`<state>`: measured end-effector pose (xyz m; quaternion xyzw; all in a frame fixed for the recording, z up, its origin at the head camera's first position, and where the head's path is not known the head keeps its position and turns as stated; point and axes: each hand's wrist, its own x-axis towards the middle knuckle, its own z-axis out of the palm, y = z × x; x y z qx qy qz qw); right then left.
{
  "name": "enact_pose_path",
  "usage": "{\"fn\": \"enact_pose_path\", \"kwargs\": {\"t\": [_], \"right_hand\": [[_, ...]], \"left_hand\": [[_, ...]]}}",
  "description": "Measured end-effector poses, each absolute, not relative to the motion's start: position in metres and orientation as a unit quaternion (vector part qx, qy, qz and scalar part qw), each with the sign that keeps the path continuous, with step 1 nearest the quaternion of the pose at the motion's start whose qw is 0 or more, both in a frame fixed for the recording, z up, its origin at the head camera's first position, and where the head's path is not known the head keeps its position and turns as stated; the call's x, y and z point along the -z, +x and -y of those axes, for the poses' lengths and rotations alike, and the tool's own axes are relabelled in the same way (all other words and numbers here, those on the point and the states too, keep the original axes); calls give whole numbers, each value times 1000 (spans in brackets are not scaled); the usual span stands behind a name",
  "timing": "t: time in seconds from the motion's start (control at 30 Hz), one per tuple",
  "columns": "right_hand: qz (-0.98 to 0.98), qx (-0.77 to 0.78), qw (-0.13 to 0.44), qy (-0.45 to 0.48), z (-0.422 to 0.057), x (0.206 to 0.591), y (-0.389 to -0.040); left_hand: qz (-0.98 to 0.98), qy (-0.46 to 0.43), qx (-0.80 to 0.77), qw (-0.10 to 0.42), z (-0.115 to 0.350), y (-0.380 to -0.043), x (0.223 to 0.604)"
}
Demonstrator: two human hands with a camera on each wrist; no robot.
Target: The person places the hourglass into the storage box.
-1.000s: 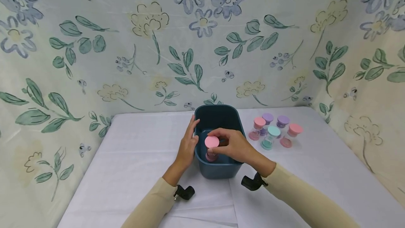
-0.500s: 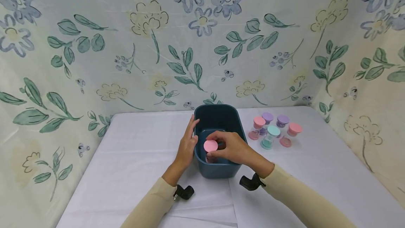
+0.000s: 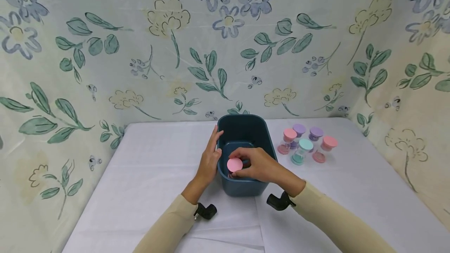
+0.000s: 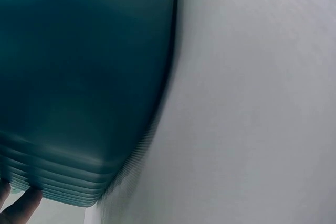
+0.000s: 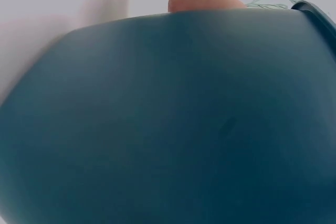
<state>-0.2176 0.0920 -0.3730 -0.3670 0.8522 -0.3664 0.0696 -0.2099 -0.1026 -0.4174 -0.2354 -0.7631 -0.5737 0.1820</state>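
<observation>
A dark blue-teal plastic bin [image 3: 242,189] stands on the white-covered table. My left hand [image 3: 207,164] lies along its left wall, fingers straight; two fingertips [image 4: 25,206] show at the bin's ribbed side in the left wrist view. Inside the bin, near its front, my right hand [image 3: 259,164] pinches a sand timer with a pink cap [image 3: 234,164] between thumb and fingers. The timer is upright, its lower part hidden by the front wall and the thumb. In the right wrist view the bin's outer wall [image 5: 157,119] covers nearly everything, hiding the fingers.
Right of the bin several sand timers stand close together: a pink one [image 3: 289,135], a teal one [image 3: 304,146], two purple ones behind, and another pink one [image 3: 329,143]. A floral cloth [image 3: 228,57] hangs behind the table.
My right hand has lowered the pink sand timer deeper into the bin, slightly toward its front wall. My left hand stays at the bin's side.
</observation>
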Motion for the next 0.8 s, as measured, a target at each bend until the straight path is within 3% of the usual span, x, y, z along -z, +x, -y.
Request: {"fn": "enact_pose_path", "kwargs": {"t": [0.8], "right_hand": [[-851, 331, 144, -380, -89, 367, -222]], "left_hand": [[764, -238, 572, 181, 104, -213, 418]]}}
